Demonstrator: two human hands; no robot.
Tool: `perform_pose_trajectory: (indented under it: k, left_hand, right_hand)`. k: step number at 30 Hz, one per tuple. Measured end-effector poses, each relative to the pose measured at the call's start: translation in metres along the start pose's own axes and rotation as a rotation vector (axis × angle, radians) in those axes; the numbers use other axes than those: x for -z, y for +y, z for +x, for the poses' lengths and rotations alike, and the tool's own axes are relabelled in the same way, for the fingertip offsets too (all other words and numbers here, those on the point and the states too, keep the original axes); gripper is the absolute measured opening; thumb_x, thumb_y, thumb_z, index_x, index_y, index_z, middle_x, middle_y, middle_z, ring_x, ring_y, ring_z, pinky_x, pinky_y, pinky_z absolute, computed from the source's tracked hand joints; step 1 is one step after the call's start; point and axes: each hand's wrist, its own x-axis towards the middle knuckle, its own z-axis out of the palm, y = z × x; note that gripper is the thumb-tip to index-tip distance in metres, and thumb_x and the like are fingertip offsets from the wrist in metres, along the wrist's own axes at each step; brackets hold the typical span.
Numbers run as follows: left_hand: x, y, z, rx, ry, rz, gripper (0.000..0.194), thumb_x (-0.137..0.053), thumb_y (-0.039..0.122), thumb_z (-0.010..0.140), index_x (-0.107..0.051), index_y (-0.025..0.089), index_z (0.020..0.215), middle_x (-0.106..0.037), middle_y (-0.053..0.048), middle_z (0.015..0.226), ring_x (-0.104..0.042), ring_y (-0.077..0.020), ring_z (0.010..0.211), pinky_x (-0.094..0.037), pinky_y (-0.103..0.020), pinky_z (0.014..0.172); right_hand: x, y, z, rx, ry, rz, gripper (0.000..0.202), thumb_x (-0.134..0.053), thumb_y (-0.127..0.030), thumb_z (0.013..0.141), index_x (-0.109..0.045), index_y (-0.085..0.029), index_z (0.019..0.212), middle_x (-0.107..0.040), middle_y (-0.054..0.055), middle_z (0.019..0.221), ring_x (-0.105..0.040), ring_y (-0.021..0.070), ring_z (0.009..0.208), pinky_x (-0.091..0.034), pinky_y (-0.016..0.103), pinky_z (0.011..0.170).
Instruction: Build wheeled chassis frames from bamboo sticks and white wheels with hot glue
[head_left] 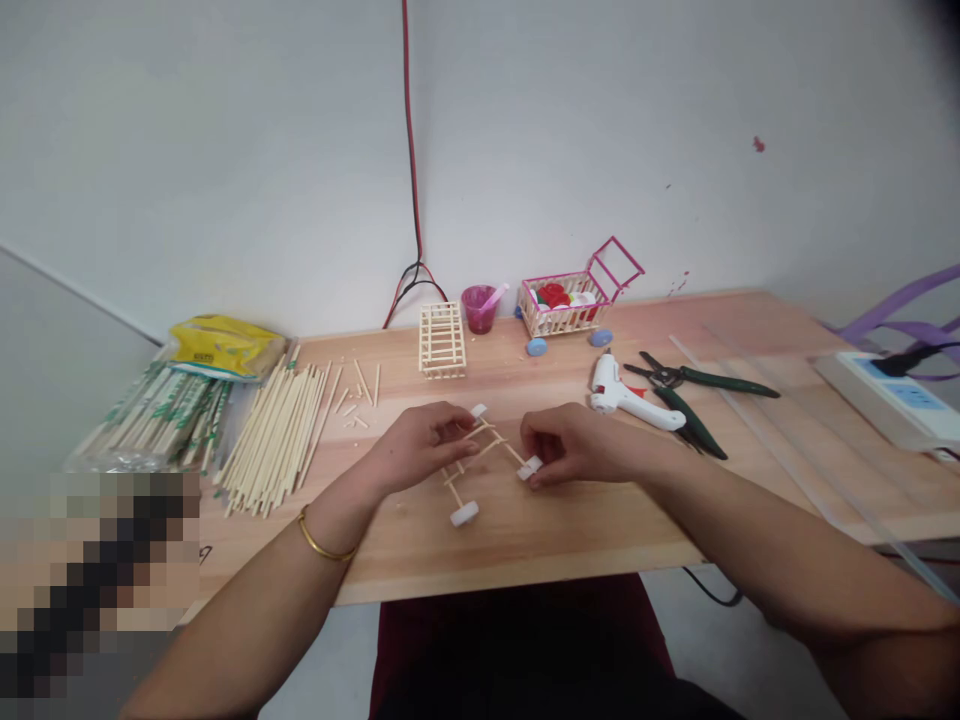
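A small chassis of thin wooden sticks [491, 447] with white wheels is held low over the middle of the table. My left hand [427, 442] is closed on the chassis from its left side, fingertips on the sticks. On the right, my right hand [562, 445] pinches one white wheel [529, 468] at an axle end. Another white wheel [464, 514] shows at the near end, and one more [479, 411] at the far side by my left fingertips. Part of the frame is hidden behind my left fingers.
Behind stand a stick basket [442, 340], a purple cup [480, 308] and a finished little cart [562, 305]. Right lie a glue gun [634, 395], pruning shears [686, 385] and a power strip [892, 400]. Left are loose sticks [274, 435], wrapped chopsticks [161, 410] and a yellow packet [225, 345].
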Motion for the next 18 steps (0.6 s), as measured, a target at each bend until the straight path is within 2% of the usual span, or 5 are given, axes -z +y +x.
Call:
perform_pose_trajectory:
  k: [3,5,10,15,18]
  left_hand:
    - [0.002,0.007,-0.004,-0.070,0.044,0.199,0.066,-0.076,0.049,0.066,-0.055,0.019,0.120,-0.064,-0.009,0.111,-0.059,-0.0242,0.100,-0.044,-0.039,0.089]
    - [0.002,0.013,-0.006,-0.125,0.035,0.352,0.076,-0.079,0.052,0.061,-0.051,0.020,0.124,-0.062,-0.010,0.116,-0.056,-0.0280,0.107,-0.040,-0.044,0.095]
    - [0.002,0.018,-0.009,-0.219,0.077,0.484,0.064,-0.074,0.048,0.070,-0.049,0.021,0.122,-0.058,-0.010,0.122,-0.051,-0.0280,0.113,-0.037,-0.044,0.097]
    - [0.001,0.011,-0.007,-0.283,0.282,0.447,0.051,-0.068,0.047,0.077,-0.052,0.019,0.116,-0.059,-0.010,0.116,-0.051,-0.0246,0.110,-0.041,-0.041,0.095]
    - [0.003,0.009,-0.008,-0.284,0.216,0.443,0.048,-0.068,0.045,0.078,-0.053,0.020,0.116,-0.060,-0.009,0.115,-0.053,-0.0242,0.109,-0.042,-0.042,0.095]
  right_hand:
    - [-0.004,-0.001,0.000,0.036,0.039,-0.092,0.027,-0.068,-0.042,0.072,-0.053,-0.019,0.076,-0.058,-0.002,0.069,-0.048,0.0111,0.060,-0.029,0.022,0.052]
    - [-0.007,-0.002,0.001,0.091,0.051,-0.158,0.026,-0.067,-0.041,0.074,-0.052,-0.019,0.073,-0.058,-0.002,0.068,-0.048,0.0112,0.060,-0.028,0.023,0.052]
    - [-0.016,-0.004,0.003,0.229,0.075,-0.284,0.027,-0.063,-0.041,0.077,-0.051,-0.019,0.069,-0.058,0.000,0.069,-0.050,0.0128,0.064,-0.029,0.025,0.057]
    - [-0.027,-0.009,0.001,0.241,0.099,-0.383,0.024,-0.061,-0.040,0.078,-0.053,-0.018,0.071,-0.061,0.001,0.070,-0.052,0.0142,0.063,-0.028,0.025,0.057]
    - [-0.030,-0.009,0.001,0.271,0.091,-0.397,0.027,-0.063,-0.043,0.077,-0.054,-0.018,0.073,-0.062,0.002,0.071,-0.053,0.0146,0.063,-0.026,0.025,0.057]
